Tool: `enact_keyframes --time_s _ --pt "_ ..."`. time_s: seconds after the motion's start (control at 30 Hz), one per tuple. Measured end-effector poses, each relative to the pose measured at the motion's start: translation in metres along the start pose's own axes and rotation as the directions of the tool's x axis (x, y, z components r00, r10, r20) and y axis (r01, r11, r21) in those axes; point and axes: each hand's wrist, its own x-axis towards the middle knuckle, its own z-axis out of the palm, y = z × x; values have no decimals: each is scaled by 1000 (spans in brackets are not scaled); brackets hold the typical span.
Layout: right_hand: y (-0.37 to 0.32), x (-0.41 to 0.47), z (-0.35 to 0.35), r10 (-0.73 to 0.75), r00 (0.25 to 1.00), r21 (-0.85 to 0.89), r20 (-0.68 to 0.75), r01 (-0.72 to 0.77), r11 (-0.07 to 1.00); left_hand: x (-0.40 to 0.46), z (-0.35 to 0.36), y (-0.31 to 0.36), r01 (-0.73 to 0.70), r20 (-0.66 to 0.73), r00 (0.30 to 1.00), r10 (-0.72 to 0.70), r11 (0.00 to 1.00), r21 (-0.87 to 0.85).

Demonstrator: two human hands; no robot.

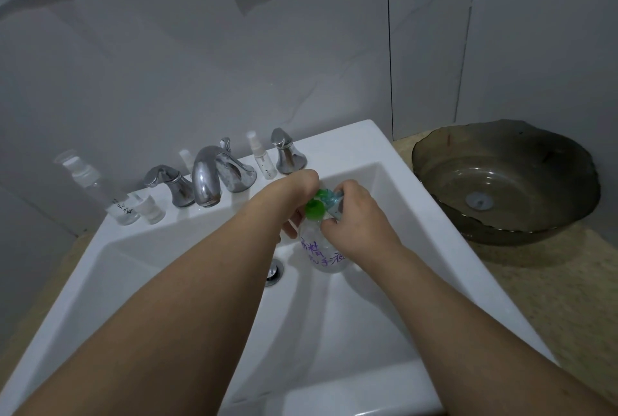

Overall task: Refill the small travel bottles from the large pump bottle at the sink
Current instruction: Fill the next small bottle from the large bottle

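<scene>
At centre frame, over the white sink (pixel 337 141), both hands hide most of the green-topped pump bottle (pixel 326 253): the left hand (pixel 297 188) curls behind it, grip unclear, while the right hand (pixel 354 215) pinches its neck.

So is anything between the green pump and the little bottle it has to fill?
Nothing visible. The right hand holds the little bottle right against the green pump, over the sink. The left hand hides part of the meeting point.
</scene>
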Motion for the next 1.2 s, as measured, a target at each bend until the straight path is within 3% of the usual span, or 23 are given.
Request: enact_keyframes --time_s 0.33,0.8,1.2 --pt "8 5 0 19 998 -68 54 -15 998 4 10 -3 -16 -47 999 14 999 -37" --pt "13 9 -10 -59 998 -50 11 59 997 4 -7 3 -65 70 996 61 996 68" --pt "20 7 -8 -51 998 -126 35 56 991 2 10 -1 -122 -129 984 123 992 13"
